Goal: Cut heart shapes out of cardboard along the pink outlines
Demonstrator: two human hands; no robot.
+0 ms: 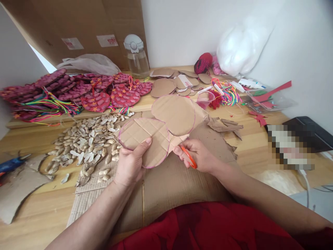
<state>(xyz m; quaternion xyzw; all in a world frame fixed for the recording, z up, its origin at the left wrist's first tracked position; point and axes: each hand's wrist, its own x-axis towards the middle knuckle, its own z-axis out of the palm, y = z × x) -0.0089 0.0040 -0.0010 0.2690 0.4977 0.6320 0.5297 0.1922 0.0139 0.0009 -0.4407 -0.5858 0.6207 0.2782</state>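
Note:
My left hand [132, 159] grips a flat piece of cardboard [174, 113], thumb on top. Two rounded outlines are drawn on the piece in purple, one at the near left and one at the far right. In my right hand [196, 154] are scissors with orange handles [189, 157], the fingers wrapped round the loops. Their blades are mostly hidden at the cardboard's right edge, near the notch between the two outlines. Beneath both hands lies a larger cardboard sheet [182, 194].
Peanut shells [88, 139] are heaped on the left, near a blue glue gun [11, 166]. Decorated pink pieces [96, 93], a bottle [137, 59] and cut cardboard rounds [163, 86] line the back shelf. A phone [291, 147] and a plastic tray [270, 100] are at right.

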